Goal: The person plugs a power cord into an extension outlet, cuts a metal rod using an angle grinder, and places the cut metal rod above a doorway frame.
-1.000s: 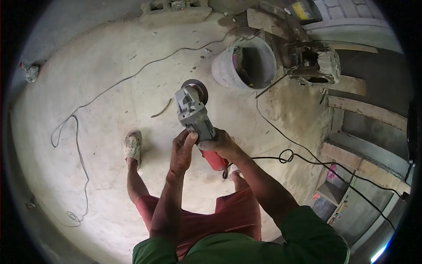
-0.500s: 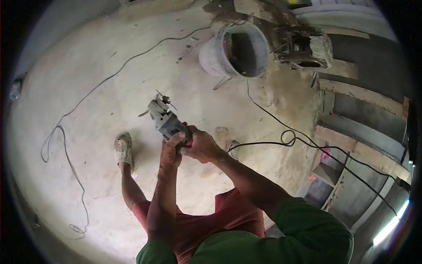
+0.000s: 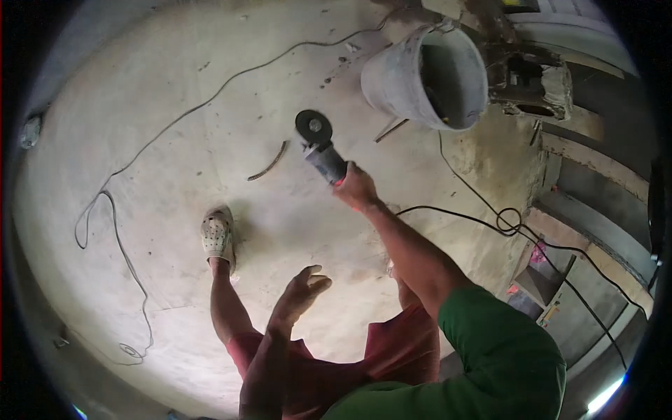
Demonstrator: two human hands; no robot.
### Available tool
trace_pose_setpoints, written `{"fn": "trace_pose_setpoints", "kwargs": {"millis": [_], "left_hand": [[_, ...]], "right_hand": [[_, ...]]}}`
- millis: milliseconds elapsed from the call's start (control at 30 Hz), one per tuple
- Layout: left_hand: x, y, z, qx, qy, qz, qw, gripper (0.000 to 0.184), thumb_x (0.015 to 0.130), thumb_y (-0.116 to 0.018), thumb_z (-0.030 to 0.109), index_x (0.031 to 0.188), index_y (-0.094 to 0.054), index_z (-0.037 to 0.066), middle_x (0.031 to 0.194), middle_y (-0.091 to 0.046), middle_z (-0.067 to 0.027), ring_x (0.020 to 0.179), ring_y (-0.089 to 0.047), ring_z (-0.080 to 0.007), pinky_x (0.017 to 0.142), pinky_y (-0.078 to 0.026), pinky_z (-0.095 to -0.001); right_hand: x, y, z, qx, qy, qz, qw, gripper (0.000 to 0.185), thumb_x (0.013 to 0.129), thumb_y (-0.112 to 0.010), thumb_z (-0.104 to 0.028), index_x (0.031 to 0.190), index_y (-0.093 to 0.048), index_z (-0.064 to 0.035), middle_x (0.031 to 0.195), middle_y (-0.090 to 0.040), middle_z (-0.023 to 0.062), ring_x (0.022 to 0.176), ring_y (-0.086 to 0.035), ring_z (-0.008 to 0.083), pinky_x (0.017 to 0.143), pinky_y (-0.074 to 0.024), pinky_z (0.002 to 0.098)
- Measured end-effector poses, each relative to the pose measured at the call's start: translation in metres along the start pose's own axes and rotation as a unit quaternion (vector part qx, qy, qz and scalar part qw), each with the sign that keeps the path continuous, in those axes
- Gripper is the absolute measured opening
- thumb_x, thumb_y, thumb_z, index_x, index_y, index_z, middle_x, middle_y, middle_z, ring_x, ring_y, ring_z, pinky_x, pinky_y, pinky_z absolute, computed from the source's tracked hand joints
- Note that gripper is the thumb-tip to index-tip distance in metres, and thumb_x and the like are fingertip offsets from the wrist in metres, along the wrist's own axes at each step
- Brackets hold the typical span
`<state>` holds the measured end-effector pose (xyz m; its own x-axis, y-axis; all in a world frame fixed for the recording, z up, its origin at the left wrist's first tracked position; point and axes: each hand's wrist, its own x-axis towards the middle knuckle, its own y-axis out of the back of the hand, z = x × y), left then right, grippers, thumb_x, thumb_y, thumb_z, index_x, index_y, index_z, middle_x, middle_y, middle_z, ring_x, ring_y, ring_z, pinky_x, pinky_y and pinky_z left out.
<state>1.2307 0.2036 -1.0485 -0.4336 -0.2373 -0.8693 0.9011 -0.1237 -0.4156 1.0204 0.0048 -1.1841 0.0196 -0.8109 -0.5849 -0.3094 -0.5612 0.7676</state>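
My right hand (image 3: 355, 187) is wrapped round the rear body of an angle grinder (image 3: 325, 162), held out over the floor. The grinder's dark round disc (image 3: 313, 126) faces up at its far end, its middle pale. Nearer to my body, my left hand (image 3: 302, 292) is off the tool, with its fingers a little curled, thumb and fingers apart, and nothing between them. A thin curved dark strip (image 3: 269, 162) lies on the floor left of the grinder.
A whitish bucket (image 3: 399, 80) stands tilted-looking beyond the grinder, beside a rusty, crusted metal box (image 3: 528, 82). Thin grey cable (image 3: 210, 100) winds across the floor at the left. Black cable (image 3: 455, 213) loops at the right near wooden-edged shelving (image 3: 595, 157). My shoe (image 3: 218, 234) is at the left.
My left hand has let go of the grinder and drawn back toward my body. The grinder, in my right hand alone, has turned so that its disc faces up. The view has shifted.
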Motion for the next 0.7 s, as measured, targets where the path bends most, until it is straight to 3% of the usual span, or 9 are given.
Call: {"fn": "trace_pose_setpoints", "kwargs": {"millis": [33, 67, 100, 133, 200, 333, 467, 700], "left_hand": [[0.004, 0.002, 0.001, -0.002, 0.008, 0.000, 1.000, 0.072, 0.095, -0.074, 0.032, 0.151, -0.041, 0.000, 0.137, -0.063, -0.0201, 0.122, -0.061, -0.0232, 0.103, -0.048, -0.0355], [0.009, 0.005, 0.005, 0.178, -0.096, 0.074, 0.976, 0.070, 0.095, -0.073, 0.033, 0.149, -0.044, 0.000, 0.136, -0.064, -0.0201, 0.117, -0.063, -0.0236, 0.100, -0.049, -0.0351], [0.014, 0.007, 0.012, 0.349, -0.197, 0.143, 0.905, 0.068, 0.095, -0.072, 0.035, 0.148, -0.047, 0.000, 0.135, -0.066, -0.0202, 0.113, -0.066, -0.0239, 0.097, -0.051, -0.0346], [0.013, 0.008, 0.027, 0.346, -0.191, 0.139, 0.908, 0.068, 0.095, -0.072, 0.035, 0.148, -0.047, 0.000, 0.135, -0.066, -0.0202, 0.113, -0.066, -0.0239, 0.097, -0.051, -0.0346], [0.010, 0.013, 0.057, 0.146, -0.068, 0.077, 0.984, 0.066, 0.096, -0.070, 0.036, 0.149, -0.045, 0.006, 0.136, -0.065, -0.0196, 0.122, -0.064, -0.0326, 0.104, -0.048, -0.0414], [0.022, 0.017, 0.037, 0.216, -0.086, 0.085, 0.969, 0.064, 0.097, -0.068, 0.036, 0.148, -0.047, 0.005, 0.138, -0.064, -0.0207, 0.126, -0.063, -0.0363, 0.101, -0.051, -0.0437], [0.028, 0.016, 0.045, 0.186, -0.093, 0.086, 0.974, 0.063, 0.097, -0.068, 0.037, 0.147, -0.047, 0.004, 0.138, -0.063, -0.0213, 0.131, -0.060, -0.0361, 0.106, -0.049, -0.0482], [0.037, 0.016, 0.042, 0.183, -0.079, 0.091, 0.976, 0.061, 0.098, -0.068, 0.035, 0.147, -0.047, 0.004, 0.139, -0.063, -0.0209, 0.132, -0.059, -0.0359, 0.107, -0.048, -0.0483]], "right_hand": [[0.018, -0.013, 0.012, -0.004, 0.009, 0.026, 1.000, 0.059, 0.072, -0.079, -0.036, 0.114, -0.057, 0.0000, 0.102, -0.071, 0.0266, 0.096, -0.071, 0.0440, 0.086, -0.0574, 0.0510], [0.033, -0.024, 0.021, -0.008, 0.020, 0.052, 0.998, 0.059, 0.072, -0.079, -0.036, 0.113, -0.057, 0.0005, 0.103, -0.070, 0.0270, 0.097, -0.070, 0.0442, 0.087, -0.0572, 0.0510], [0.044, -0.023, 0.020, -0.013, 0.006, 0.049, 0.999, 0.059, 0.072, -0.080, -0.036, 0.113, -0.058, 0.0006, 0.103, -0.070, 0.0266, 0.097, -0.070, 0.0443, 0.087, -0.0572, 0.0511], [0.058, -0.031, 0.030, -0.014, 0.000, 0.049, 0.999, 0.061, 0.071, -0.080, -0.036, 0.113, -0.058, 0.0012, 0.103, -0.070, 0.0268, 0.097, -0.070, 0.0446, 0.087, -0.0573, 0.0508], [0.076, -0.039, 0.044, -0.041, 0.006, 0.040, 0.998, 0.060, 0.074, -0.079, -0.032, 0.114, -0.055, 0.0043, 0.104, -0.069, 0.0291, 0.096, -0.071, 0.0456, 0.088, -0.0580, 0.0509], [0.095, -0.053, 0.067, -0.053, 0.023, 0.081, 0.995, 0.060, 0.074, -0.081, -0.032, 0.114, -0.054, 0.0043, 0.103, -0.068, 0.0279, 0.094, -0.071, 0.0447, 0.086, -0.0585, 0.0502], [0.105, -0.068, 0.086, -0.083, 0.036, 0.115, 0.989, 0.063, 0.075, -0.082, -0.033, 0.118, -0.053, 0.0026, 0.102, -0.067, 0.0244, 0.095, -0.070, 0.0416, 0.087, -0.0582, 0.0494], [0.108, -0.099, 0.105, -0.126, 0.052, 0.147, 0.980, 0.072, 0.073, -0.085, -0.034, 0.126, -0.049, -0.0001, 0.107, -0.064, 0.0193, 0.097, -0.068, 0.0388, 0.080, -0.0557, 0.0523]]}}
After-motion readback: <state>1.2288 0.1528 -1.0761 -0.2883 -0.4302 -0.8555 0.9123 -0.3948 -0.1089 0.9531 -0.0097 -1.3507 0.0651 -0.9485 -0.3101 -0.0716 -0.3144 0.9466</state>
